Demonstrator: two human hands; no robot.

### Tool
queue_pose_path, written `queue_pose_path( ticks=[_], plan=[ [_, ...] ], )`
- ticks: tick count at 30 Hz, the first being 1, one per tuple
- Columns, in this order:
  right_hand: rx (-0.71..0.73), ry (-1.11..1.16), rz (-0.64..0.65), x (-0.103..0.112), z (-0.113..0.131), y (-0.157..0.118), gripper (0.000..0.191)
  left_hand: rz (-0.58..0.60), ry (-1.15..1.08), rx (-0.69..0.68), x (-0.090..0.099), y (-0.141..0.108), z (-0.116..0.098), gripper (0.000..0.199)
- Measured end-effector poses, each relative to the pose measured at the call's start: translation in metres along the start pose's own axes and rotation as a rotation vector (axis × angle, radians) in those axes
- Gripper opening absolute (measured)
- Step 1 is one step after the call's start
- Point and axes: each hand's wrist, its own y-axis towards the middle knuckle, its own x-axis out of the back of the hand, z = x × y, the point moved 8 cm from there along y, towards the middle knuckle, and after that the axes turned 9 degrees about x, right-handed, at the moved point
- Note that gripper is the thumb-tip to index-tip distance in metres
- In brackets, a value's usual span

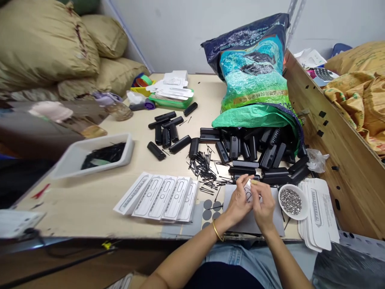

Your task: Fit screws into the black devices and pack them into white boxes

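Observation:
Both my hands meet over a grey sheet at the table's front edge. My left hand, with a gold bangle at the wrist, is closed on a small white printed carton. The fingers of my right hand pinch the same carton from the other side. Most of the carton is hidden by my fingers. Right of my hands stands a white bowl of small shiny metal parts. Beyond them lie several black oblong cases and a heap of thin black pins.
A printed plastic sack spills black cases. Flat printed cartons are stacked at right, beside a wooden side board. Overlapping cartons lie at left, near a white tray. A green basket stands farther back.

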Motion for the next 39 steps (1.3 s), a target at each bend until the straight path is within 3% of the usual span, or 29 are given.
queue_pose_path(
  ticks=[2, 5, 7, 9, 12, 15, 18, 20, 23, 25, 27, 30, 34, 36, 39],
  plan=[
    [0.074, 0.009, -0.012, -0.001, 0.006, -0.004, 0.019, -0.01, 0.014, 0.001, 0.0, 0.001, -0.005, 0.062],
    [0.035, 0.045, 0.089, -0.005, 0.0, -0.009, 0.023, -0.022, 0.066, 0.082, 0.016, 0.0, -0.007, 0.055],
    [-0.057, 0.038, 0.158, 0.002, -0.012, -0.012, 0.024, -0.071, 0.186, 0.214, 0.047, -0.005, 0.003, 0.051],
    [-0.167, -0.021, 0.14, 0.024, -0.03, -0.013, 0.023, -0.24, 0.385, 0.337, 0.099, -0.014, 0.016, 0.052],
    [-0.28, -0.171, 0.039, 0.074, -0.058, -0.014, 0.023, -0.451, 0.787, 0.243, 0.163, -0.025, 0.022, 0.054],
    [-0.285, -0.372, 0.079, 0.106, -0.083, -0.02, 0.023, -0.524, 1.035, 0.204, 0.185, -0.025, 0.034, 0.049],
    [-0.213, -0.512, 0.283, 0.104, -0.105, -0.031, 0.016, -0.511, 0.985, 0.155, 0.163, -0.011, 0.034, 0.049],
    [-0.174, -0.559, 0.38, 0.096, -0.116, -0.04, 0.014, -0.359, 0.818, 0.063, 0.121, 0.008, 0.027, 0.045],
    [-0.168, -0.572, 0.404, 0.089, -0.124, -0.047, 0.016, 0.098, 0.553, -0.075, 0.035, 0.038, 0.019, 0.04],
    [-0.171, -0.553, 0.393, 0.088, -0.124, -0.047, 0.016, 0.186, 0.504, -0.04, 0.0, 0.057, 0.023, 0.046],
    [-0.175, -0.541, 0.384, 0.088, -0.124, -0.046, 0.015, 0.18, 0.469, 0.015, -0.016, 0.075, 0.031, 0.04],
    [-0.175, -0.525, 0.385, 0.088, -0.123, -0.043, 0.014, 0.202, 0.415, 0.039, -0.02, 0.089, 0.039, 0.026],
    [-0.206, -0.44, 0.315, 0.093, -0.126, -0.041, 0.016, 0.192, 0.319, 0.034, -0.001, 0.087, 0.028, 0.024],
    [-0.291, -0.356, 0.246, 0.099, -0.129, -0.042, 0.016, 0.072, 0.14, 0.056, 0.019, 0.081, 0.015, 0.026],
    [-0.477, -0.135, 0.125, 0.106, -0.131, -0.047, 0.017, -0.161, -0.405, 0.197, 0.043, 0.065, 0.009, 0.028]
  ],
)
